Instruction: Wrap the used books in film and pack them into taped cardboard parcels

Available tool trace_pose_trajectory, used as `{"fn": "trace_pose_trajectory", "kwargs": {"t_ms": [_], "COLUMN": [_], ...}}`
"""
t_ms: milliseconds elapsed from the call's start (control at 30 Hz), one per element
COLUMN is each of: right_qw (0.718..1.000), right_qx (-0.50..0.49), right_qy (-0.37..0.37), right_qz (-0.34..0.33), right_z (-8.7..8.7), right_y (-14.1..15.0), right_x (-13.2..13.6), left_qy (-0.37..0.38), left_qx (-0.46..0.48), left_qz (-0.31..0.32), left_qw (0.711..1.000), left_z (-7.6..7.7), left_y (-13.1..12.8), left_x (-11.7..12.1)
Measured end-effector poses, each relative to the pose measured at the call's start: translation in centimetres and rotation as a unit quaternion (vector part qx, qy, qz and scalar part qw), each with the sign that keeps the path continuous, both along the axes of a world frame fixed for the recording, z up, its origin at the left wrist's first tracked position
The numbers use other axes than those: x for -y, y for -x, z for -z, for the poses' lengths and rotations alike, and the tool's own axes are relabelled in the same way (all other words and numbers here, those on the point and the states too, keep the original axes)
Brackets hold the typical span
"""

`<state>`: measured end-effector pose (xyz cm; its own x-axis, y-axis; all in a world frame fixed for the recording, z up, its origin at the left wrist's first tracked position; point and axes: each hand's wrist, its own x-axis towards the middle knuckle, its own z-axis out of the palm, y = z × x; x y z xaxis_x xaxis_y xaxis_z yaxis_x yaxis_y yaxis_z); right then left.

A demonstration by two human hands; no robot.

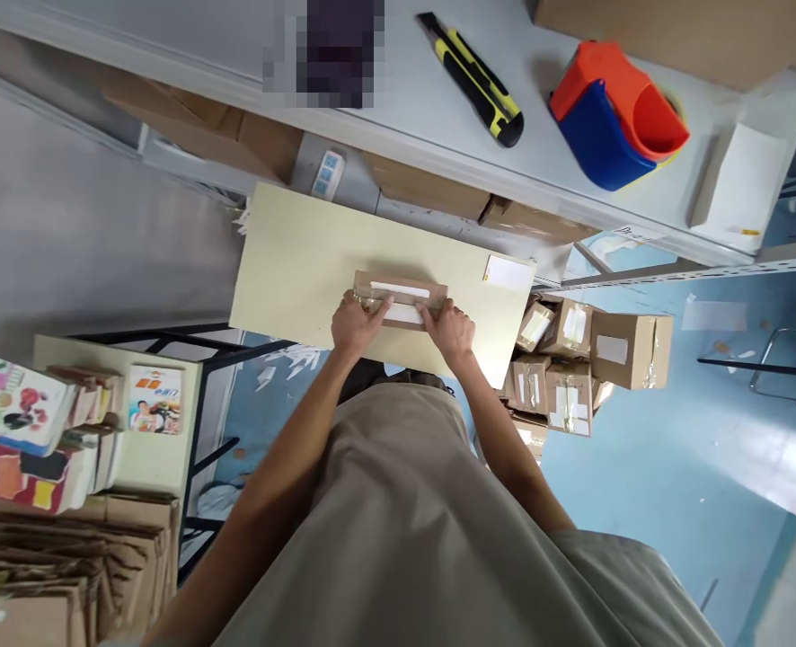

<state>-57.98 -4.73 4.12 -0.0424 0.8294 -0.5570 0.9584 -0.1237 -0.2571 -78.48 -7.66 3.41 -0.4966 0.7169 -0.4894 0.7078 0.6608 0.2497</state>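
A small brown cardboard box (403,280) rests on the pale yellow tabletop (304,243) in front of me. White label strips and clear tape show on its faces. My left hand (361,322) grips the box's left end, thumb laid over the top near the labels. At the right end, my right hand (450,329) holds it the same way, fingers curled around the corner and thumb on the white label. The underside of the box is hidden.
Above the table, a grey shelf (236,54) carries a yellow-and-black utility knife (472,79), a red-and-blue tape dispenser (617,117) and a white label stack (738,184). Taped cartons (570,400) are piled on the floor at right. Flattened cardboard (101,557) and books (21,404) stand at left.
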Motion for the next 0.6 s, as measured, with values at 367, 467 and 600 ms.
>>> {"fn": "trace_pose_trajectory", "kwargs": {"t_ms": [367,467,600], "right_qw": [0.950,0.956,0.981], "right_qx": [-0.268,-0.242,-0.144], "right_qy": [-0.004,-0.005,-0.013], "right_qz": [0.160,0.163,0.128], "right_z": [4.7,4.0,1.8], "right_y": [-1.2,-0.8,-0.2], "right_x": [1.3,1.7,2.4], "left_qy": [-0.061,-0.058,-0.040], "left_qx": [0.108,0.154,0.185], "left_qz": [0.119,0.137,0.172], "left_qw": [0.985,0.977,0.967], "left_z": [1.8,2.0,1.9], "left_y": [7.8,9.1,10.2], "left_x": [-1.1,-1.5,-2.1]}}
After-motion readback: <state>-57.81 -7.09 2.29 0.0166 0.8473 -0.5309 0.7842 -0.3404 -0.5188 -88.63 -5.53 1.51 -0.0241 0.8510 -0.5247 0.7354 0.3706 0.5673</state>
